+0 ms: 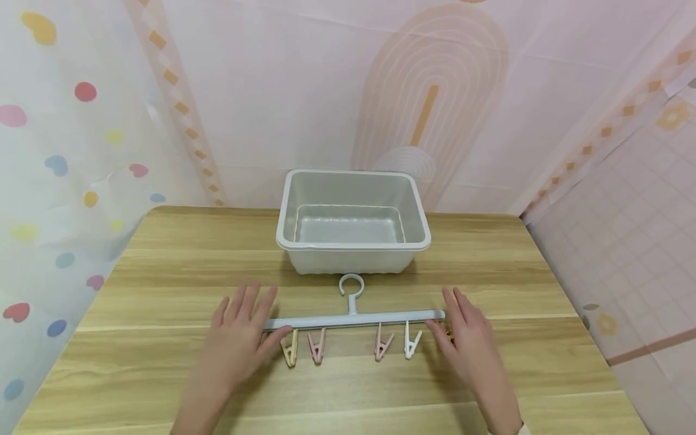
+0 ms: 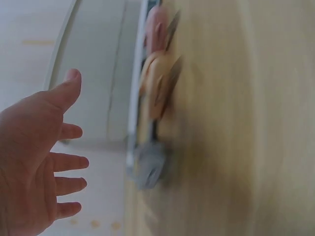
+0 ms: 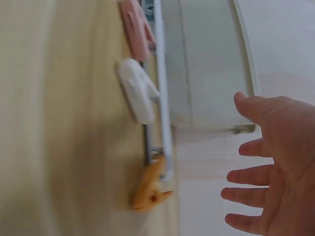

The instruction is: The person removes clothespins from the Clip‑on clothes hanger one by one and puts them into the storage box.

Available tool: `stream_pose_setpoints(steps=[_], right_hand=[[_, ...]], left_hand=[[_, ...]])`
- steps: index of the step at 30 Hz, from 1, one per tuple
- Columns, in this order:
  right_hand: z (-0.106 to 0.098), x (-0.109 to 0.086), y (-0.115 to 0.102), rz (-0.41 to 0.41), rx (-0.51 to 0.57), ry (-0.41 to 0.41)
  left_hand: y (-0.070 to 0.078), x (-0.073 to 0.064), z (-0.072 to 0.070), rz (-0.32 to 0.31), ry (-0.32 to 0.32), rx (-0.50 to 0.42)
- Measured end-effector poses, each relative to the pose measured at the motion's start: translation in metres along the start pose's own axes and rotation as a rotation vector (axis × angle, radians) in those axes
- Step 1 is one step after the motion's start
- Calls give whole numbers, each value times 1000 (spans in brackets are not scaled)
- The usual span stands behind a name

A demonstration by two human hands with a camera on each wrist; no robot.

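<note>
A pale blue-grey clip hanger (image 1: 352, 319) lies across the wooden table, its hook pointing away from me. Several clothespins hang along the near side of its bar: a beige one (image 1: 290, 349), two pink ones and a white one (image 1: 411, 341). An orange clothespin (image 3: 150, 187) at the right end is mostly hidden by my hand in the head view. The left wrist view has a blurred grey clothespin (image 2: 149, 164) at the left end. My left hand (image 1: 236, 335) hovers around the bar's left end, fingers spread. My right hand (image 1: 472, 344) mirrors it at the right end, holding nothing.
Just behind the hook stands a light grey plastic basin (image 1: 353, 246) with nothing inside. A patterned curtain (image 1: 272, 90) hangs behind the table's back edge, and printed cloth flanks it on both sides.
</note>
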State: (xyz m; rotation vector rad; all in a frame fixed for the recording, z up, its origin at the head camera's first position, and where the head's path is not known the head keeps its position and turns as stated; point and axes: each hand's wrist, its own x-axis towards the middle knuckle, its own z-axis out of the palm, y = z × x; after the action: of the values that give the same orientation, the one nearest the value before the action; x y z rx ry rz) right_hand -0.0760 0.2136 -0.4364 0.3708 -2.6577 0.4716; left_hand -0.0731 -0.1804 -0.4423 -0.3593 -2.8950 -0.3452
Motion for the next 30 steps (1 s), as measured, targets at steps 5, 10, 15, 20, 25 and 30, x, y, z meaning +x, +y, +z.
stream_pose_setpoints(steps=[5,10,15,20,25,30], right_hand=[[8,-17,-5,70,18,11],[14,-27,-7,136,12,4],[17,-32,-8,174,0,1],[20,-37,-10,207,-2,-32],[22,-39,-10,247,11,-49],[23,-38,-9,289,9,-69]], left_hand=[[17,6,15,43,-26,-7],[28,16,21,106,14,13],[42,30,30,176,49,38],[49,33,43,172,53,37],[54,36,51,178,59,57],[61,37,57,164,33,43]])
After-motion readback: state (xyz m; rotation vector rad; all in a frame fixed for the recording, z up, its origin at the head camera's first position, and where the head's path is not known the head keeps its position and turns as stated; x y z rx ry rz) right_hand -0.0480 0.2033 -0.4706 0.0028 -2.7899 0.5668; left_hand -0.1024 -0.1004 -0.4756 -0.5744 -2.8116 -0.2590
